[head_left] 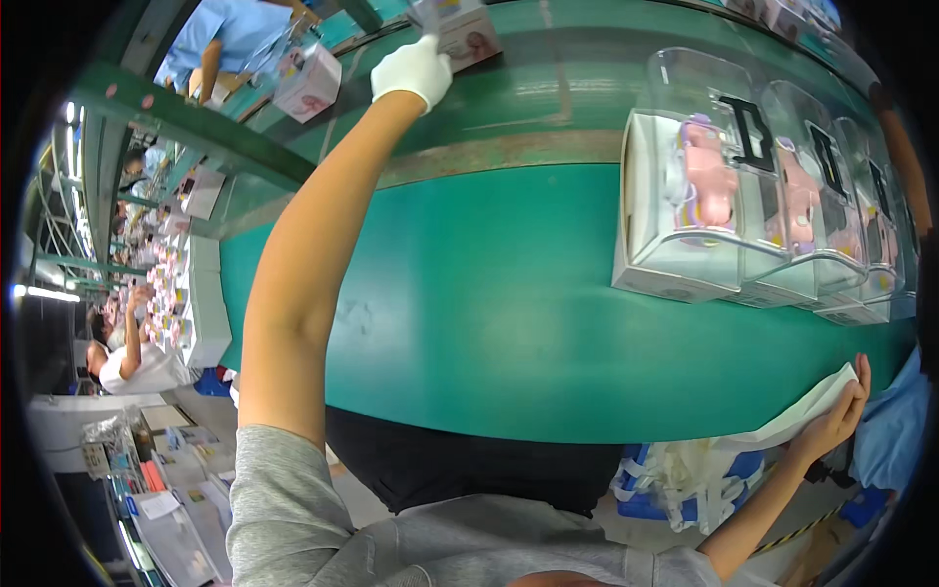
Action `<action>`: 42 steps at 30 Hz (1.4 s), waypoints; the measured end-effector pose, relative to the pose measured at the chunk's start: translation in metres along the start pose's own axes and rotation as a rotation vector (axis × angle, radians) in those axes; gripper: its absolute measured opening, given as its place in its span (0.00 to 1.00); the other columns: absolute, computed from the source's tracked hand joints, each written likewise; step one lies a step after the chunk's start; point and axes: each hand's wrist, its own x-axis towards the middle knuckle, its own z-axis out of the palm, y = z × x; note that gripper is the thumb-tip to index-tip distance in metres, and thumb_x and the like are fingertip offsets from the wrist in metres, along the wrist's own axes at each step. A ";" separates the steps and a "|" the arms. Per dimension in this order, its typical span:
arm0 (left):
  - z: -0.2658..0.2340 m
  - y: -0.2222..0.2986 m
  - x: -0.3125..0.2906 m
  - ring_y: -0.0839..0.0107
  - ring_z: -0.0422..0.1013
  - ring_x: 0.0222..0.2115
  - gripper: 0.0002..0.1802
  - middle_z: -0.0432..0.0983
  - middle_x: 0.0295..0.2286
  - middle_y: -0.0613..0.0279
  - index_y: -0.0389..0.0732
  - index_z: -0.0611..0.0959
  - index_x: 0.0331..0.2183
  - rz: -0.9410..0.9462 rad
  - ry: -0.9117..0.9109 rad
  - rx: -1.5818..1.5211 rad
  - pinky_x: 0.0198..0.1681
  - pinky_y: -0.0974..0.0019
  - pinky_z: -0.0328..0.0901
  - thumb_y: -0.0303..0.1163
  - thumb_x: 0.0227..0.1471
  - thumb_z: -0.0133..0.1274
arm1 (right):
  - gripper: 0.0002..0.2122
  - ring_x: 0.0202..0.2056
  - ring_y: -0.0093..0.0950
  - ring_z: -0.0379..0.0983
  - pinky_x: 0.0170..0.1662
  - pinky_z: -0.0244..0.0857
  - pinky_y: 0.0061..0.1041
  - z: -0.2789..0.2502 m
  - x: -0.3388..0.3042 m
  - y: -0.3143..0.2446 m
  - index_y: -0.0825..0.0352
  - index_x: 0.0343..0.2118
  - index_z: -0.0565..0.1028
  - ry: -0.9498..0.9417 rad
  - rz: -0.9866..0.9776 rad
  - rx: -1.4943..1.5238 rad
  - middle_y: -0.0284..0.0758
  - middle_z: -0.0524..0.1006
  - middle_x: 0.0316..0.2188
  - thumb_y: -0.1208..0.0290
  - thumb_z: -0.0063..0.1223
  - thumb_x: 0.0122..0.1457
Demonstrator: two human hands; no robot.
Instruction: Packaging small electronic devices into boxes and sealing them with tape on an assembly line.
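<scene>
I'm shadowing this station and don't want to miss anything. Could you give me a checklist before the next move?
1. Left hand gloved: ok.
2. Left hand's grip on the far box: cannot tell; the fingers are blurred at its edge.
3. Right hand free: not ok; it holds a white sheet.
4. White sheet apart from the boxes at right: ok.
5. Pink items inside those boxes: ok, visible.
</scene>
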 end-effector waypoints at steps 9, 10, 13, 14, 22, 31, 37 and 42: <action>0.016 0.003 0.072 0.45 0.76 0.46 0.25 0.79 0.45 0.44 0.42 0.80 0.48 0.070 0.150 -0.152 0.51 0.49 0.68 0.46 0.55 0.46 | 0.12 0.54 0.32 0.72 0.58 0.65 0.30 -0.003 -0.006 0.009 0.73 0.37 0.72 0.107 -0.002 0.112 0.42 0.72 0.57 0.69 0.42 0.72; 0.011 0.012 0.064 0.45 0.75 0.46 0.23 0.80 0.44 0.45 0.41 0.83 0.44 0.060 0.136 -0.132 0.51 0.49 0.68 0.46 0.54 0.46 | 0.11 0.53 0.32 0.72 0.57 0.65 0.30 -0.009 -0.007 0.011 0.73 0.37 0.72 0.088 -0.020 0.048 0.42 0.73 0.56 0.69 0.42 0.72; -0.024 0.007 0.012 0.45 0.75 0.45 0.24 0.80 0.42 0.44 0.41 0.82 0.44 0.087 0.104 -0.153 0.50 0.49 0.68 0.48 0.55 0.47 | 0.11 0.52 0.33 0.73 0.56 0.66 0.31 -0.021 -0.021 0.030 0.74 0.39 0.71 0.122 0.062 0.346 0.42 0.73 0.55 0.69 0.42 0.72; -0.030 -0.003 -0.007 0.46 0.76 0.44 0.21 0.81 0.39 0.46 0.42 0.83 0.41 0.153 0.136 -0.192 0.48 0.49 0.69 0.47 0.55 0.48 | 0.09 0.47 0.32 0.73 0.53 0.66 0.32 -0.024 -0.028 0.027 0.73 0.39 0.69 0.069 0.015 0.415 0.43 0.74 0.50 0.70 0.42 0.72; -0.107 -0.022 -0.217 0.68 0.68 0.20 0.06 0.74 0.20 0.58 0.38 0.82 0.33 0.261 0.145 -0.590 0.29 0.69 0.66 0.30 0.54 0.59 | 0.11 0.31 0.32 0.68 0.36 0.63 0.30 0.022 -0.097 -0.106 0.67 0.34 0.64 -0.157 -0.101 0.477 0.39 0.69 0.28 0.65 0.49 0.69; -0.122 -0.006 -0.373 0.68 0.77 0.29 0.19 0.81 0.30 0.57 0.36 0.83 0.45 0.313 0.022 -1.123 0.38 0.67 0.71 0.24 0.48 0.65 | 0.10 0.21 0.22 0.60 0.26 0.63 0.29 0.098 -0.159 -0.226 0.68 0.34 0.65 -0.622 -0.207 0.905 0.36 0.70 0.21 0.69 0.53 0.67; -0.127 0.009 -0.427 0.66 0.72 0.35 0.13 0.76 0.36 0.51 0.30 0.79 0.40 0.290 0.032 -1.808 0.39 0.65 0.68 0.15 0.49 0.56 | 0.07 0.24 0.26 0.71 0.27 0.66 0.25 0.108 -0.187 -0.256 0.73 0.35 0.71 -0.756 -0.360 1.087 0.43 0.77 0.26 0.81 0.60 0.59; -0.133 0.001 -0.434 0.71 0.72 0.30 0.08 0.78 0.30 0.56 0.34 0.81 0.32 0.156 -0.030 -1.802 0.36 0.69 0.65 0.14 0.48 0.56 | 0.11 0.25 0.26 0.72 0.28 0.66 0.25 0.105 -0.194 -0.279 0.74 0.40 0.77 -0.754 -0.199 1.042 0.41 0.79 0.27 0.83 0.62 0.54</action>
